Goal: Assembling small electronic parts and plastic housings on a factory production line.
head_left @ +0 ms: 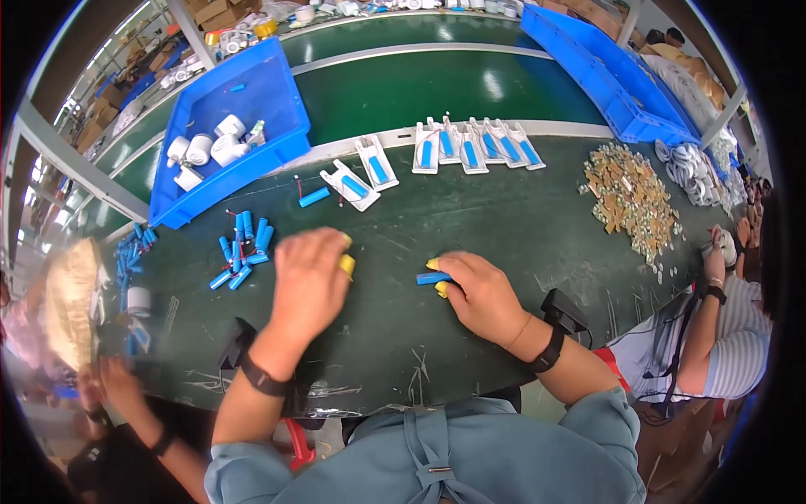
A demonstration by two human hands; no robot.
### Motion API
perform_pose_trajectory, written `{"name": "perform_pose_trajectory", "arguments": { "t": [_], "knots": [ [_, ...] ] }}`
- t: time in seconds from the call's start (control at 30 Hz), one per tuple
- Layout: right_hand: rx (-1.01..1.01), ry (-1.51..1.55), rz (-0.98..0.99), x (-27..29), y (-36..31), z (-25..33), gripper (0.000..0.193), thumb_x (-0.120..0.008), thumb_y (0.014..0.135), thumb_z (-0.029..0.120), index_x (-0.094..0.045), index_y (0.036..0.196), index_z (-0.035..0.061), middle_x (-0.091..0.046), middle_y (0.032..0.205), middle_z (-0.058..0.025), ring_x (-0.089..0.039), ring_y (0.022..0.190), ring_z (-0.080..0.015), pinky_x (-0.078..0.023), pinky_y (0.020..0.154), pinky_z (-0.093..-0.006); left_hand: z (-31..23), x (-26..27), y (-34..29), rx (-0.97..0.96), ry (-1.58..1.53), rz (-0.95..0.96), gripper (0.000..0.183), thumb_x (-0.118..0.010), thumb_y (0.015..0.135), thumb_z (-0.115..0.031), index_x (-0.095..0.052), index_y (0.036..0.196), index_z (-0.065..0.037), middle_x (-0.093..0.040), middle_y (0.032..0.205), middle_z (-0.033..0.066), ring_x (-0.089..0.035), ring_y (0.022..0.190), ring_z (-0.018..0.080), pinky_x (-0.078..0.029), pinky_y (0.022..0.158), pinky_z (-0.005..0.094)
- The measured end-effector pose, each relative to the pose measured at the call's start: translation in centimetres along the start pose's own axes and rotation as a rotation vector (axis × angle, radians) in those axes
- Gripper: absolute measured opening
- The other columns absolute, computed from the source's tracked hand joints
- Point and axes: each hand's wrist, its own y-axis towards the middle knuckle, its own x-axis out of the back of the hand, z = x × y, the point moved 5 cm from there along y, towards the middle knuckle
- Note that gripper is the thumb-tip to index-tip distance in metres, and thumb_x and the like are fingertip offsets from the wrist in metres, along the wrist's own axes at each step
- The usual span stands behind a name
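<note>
Midway between the near and far edges of the bench (pixel 504 218), the right hand (pixel 485 298) pinches a blue cell (pixel 429 279), a smooth little cylinder lying lengthwise with one end poking out to the left. Thumb and forefinger are closed on it, their tips wrapped in soft, wrinkled yellow finger covers (pixel 442 289). The left hand (pixel 309 273), blurred, is apart from it toward the bench's left end, fingers bent and partly closed, yellow at the tips as well; whether it grips anything I cannot tell.

Just left of that hand sits a loose pile of blue cells (pixel 241 275) with thin red wires. Along the far edge stands a row of white plastic housings (pixel 426 160), flat, glossy shells, each with a blue cylinder set lengthwise in it; a single wired cell (pixel 314 197) lies near the row's left end. At the far left corner, a smooth-walled blue tray (pixel 243 181) holds rounded white pieces (pixel 199 149). Toward the right end spreads a grainy heap of small circuit boards (pixel 630 197), tan and pale green. The bench's dark green surface is scuffed and scratched near its front edge.
</note>
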Motion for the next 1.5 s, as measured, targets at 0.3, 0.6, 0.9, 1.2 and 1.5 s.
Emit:
{"name": "perform_pose_trajectory", "arguments": {
  "t": [0.3,0.6,0.9,1.2,1.5],
  "knots": [
    [-0.005,0.015,0.066,0.1,-0.3,0.2,0.024,-0.063,0.075,-0.005,-0.061,0.098,0.0027,-0.06,0.102,-0.011,-0.061,0.091,-0.0326,-0.052,0.076,-0.0383,-6.3,-4.5,-0.5,0.005,-0.271,0.248,0.034,-0.069,0.077,-0.013,-0.064,0.11,-0.006,-0.059,0.105,0.0101,-0.058,0.1,0.0286,-0.041,0.087,0.0382],
    [0.036,-0.016,0.08,0.1,-0.6,0.1,0.024,-0.062,0.076,-0.002,-0.064,0.1,0.0035,-0.061,0.095,-0.0096,-0.059,0.088,-0.0303,-0.049,0.077,-0.0389,-2.8,4.9,-8.3,0.318,0.123,0.011,0.051,-0.073,0.075,-0.014,-0.056,0.123,-0.004,-0.056,0.122,0.0157,-0.054,0.107,0.0346,-0.041,0.093,0.0449],
    [0.095,0.242,0.011,0.3,0.0,2.8,0.025,-0.069,0.072,-0.004,-0.066,0.095,0.0045,-0.063,0.091,-0.008,-0.06,0.082,-0.0285,-0.05,0.072,-0.0373,-1.3,4.0,-12.7,0.561,-0.22,0.133,0.054,-0.074,0.072,-0.004,-0.055,0.123,0.001,-0.06,0.116,0.0184,-0.055,0.105,0.037,-0.045,0.09,0.0425],
    [0.174,0.192,0.13,-1.2,-2.4,3.7,0.023,-0.069,0.073,0.0,-0.063,0.094,0.0057,-0.061,0.093,-0.0059,-0.059,0.087,-0.0274,-0.048,0.077,-0.0378,-8.3,-1.7,-8.5,0.256,-0.424,0.191,0.087,-0.077,0.07,-0.005,-0.026,0.141,-0.003,-0.064,0.115,0.0098,-0.055,0.104,0.0366,-0.042,0.092,0.0436],
    [0.178,0.165,0.222,-2.2,-2.8,3.3,0.02,-0.069,0.073,0.001,-0.063,0.091,0.0073,-0.06,0.088,-0.0045,-0.057,0.084,-0.0257,-0.046,0.077,-0.0379,-8.3,-1.9,-7.9,0.244,-0.427,0.19,0.088,-0.077,0.069,-0.002,-0.026,0.141,-0.004,-0.064,0.114,0.0093,-0.056,0.103,0.0334,-0.042,0.091,0.0419]
  ]
}}
